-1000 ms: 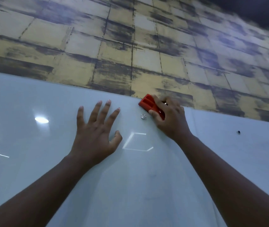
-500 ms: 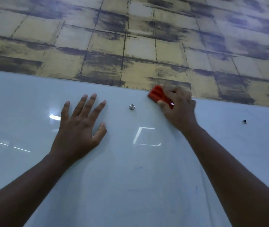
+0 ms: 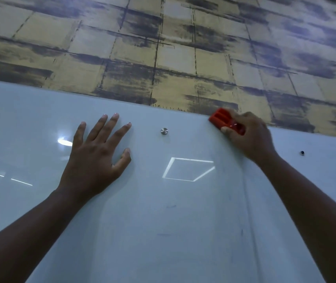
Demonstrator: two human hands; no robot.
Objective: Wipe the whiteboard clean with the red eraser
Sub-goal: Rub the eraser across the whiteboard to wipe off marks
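My right hand (image 3: pixel 249 135) grips the eraser (image 3: pixel 223 119) at the board's (image 3: pixel 183 231) top edge, right of centre frame, left hand (image 3: pixel 93 160) spread flat bracing at centre left; best to press evenly and sweep overlapping strokes down over the faint marks below.

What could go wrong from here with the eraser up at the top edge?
1. The red eraser sits right at the whiteboard's upper edge, so another upward stroke could run it off onto the wall.
2. The right hand grips only its lower end, so it might tilt and lose flat contact.
3. Faint marks lower down could get missed, and the left hand pressed flat on the glossy surface may leave smudges.
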